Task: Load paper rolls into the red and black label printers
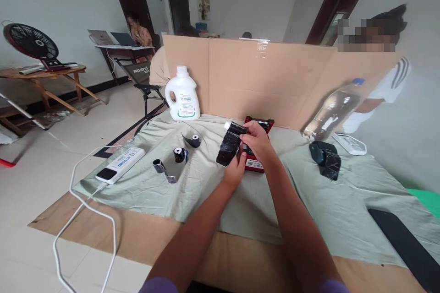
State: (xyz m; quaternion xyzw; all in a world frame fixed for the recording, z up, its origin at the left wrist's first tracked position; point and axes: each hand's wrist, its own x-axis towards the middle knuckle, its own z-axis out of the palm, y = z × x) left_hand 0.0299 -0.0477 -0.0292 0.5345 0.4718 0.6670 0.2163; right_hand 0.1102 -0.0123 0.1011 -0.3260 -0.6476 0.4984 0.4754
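Note:
A roll of glossy black paper or film with a white end hangs partly unrolled, its loose strip pointing down. My right hand pinches its right side. My left hand is closed at the lower right edge of the strip, with its thumb up; most of its fingers are hidden. Just behind both hands lies a red and black device with a white label and its far end raised. My hands cover part of it. To the left lie more black rolls, one at the back, another in the middle and a third in front.
A white jug stands back left against a cardboard screen. A white power bank with a cable lies left. On the right are a tilted clear bottle, a black roll and a dark phone-like slab. People sit beyond.

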